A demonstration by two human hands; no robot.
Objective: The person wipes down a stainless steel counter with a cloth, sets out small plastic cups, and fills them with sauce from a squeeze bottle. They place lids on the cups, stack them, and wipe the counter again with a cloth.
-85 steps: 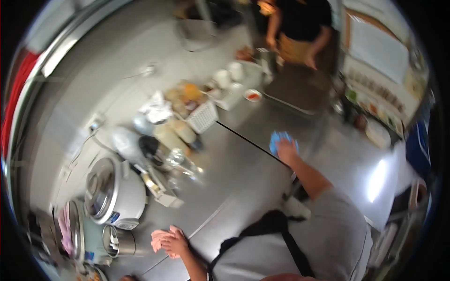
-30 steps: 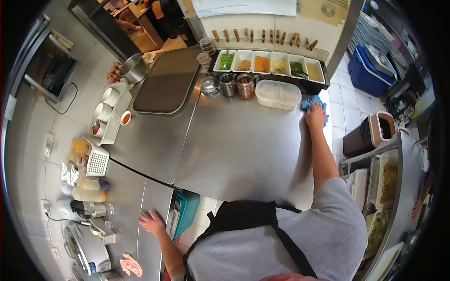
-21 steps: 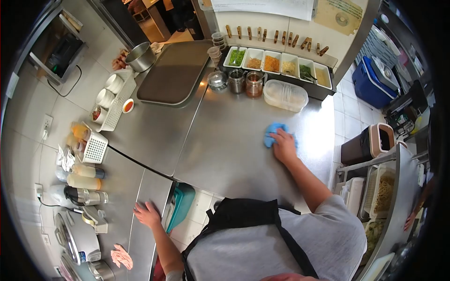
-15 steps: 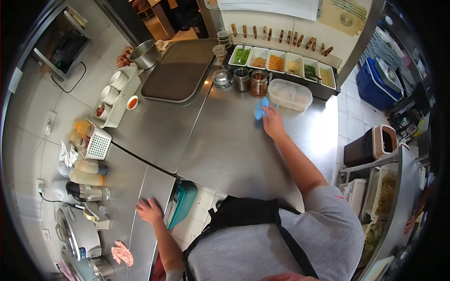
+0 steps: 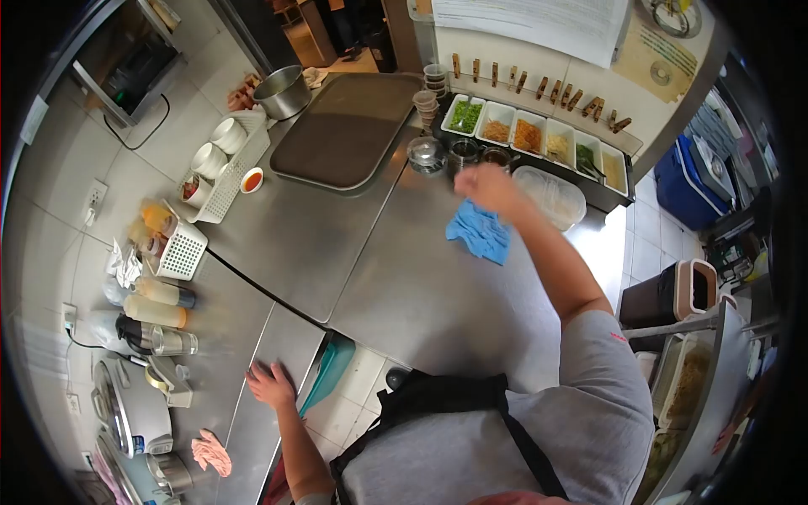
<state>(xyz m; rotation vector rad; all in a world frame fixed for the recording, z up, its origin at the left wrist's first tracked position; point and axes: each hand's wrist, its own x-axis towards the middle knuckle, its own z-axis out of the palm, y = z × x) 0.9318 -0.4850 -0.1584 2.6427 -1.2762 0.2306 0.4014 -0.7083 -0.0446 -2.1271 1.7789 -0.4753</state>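
My right hand (image 5: 491, 188) is over the counter (image 5: 404, 278), in front of the dark glass jars (image 5: 463, 153). Motion blurs its fingers, so their grip cannot be made out. A crumpled blue cloth (image 5: 478, 232) lies spread on the steel just below that hand; whether the two touch is unclear. To the right of the wrist stands a clear lidded plastic container (image 5: 551, 198). My left hand (image 5: 271, 385) rests on the left counter near its edge, fingers spread, holding nothing.
A large brown tray (image 5: 345, 130) lies at the back. Toppings in white tubs fill a black rack (image 5: 539, 139) at the back right. White baskets (image 5: 181, 252), bottles (image 5: 156, 311) and a pink cloth (image 5: 210, 453) line the left. A teal bin (image 5: 332, 370) sits below.
My right hand has moved up and left toward the jars. The blue cloth, bunched under the fingers before, now lies spread out below the hand. My left hand has stayed in place.
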